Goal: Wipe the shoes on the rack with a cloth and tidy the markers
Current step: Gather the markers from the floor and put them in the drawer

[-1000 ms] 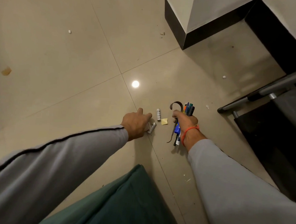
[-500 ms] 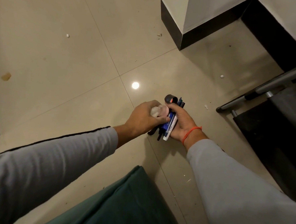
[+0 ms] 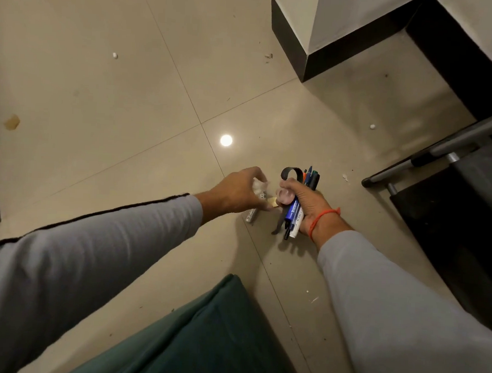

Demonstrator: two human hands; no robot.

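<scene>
- Right hand [image 3: 306, 202] clamps a bundle of markers [image 3: 294, 214], a dark strap looped above.
- Left hand [image 3: 238, 193], fingers curled down, reaches a white marker [image 3: 251, 215] on the floor [image 3: 130, 94]; grip unclear.
- Markers look light, stiff, smooth, likely to roll; pinch mid-barrel.

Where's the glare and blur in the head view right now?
Head view: a round lamp reflection glares off the glossy floor tile; the left hand and the small white things at its fingertips are motion-smeared; the right hand gripping the marker bundle is sharper; the frame's edges bend wide-angle.
</scene>
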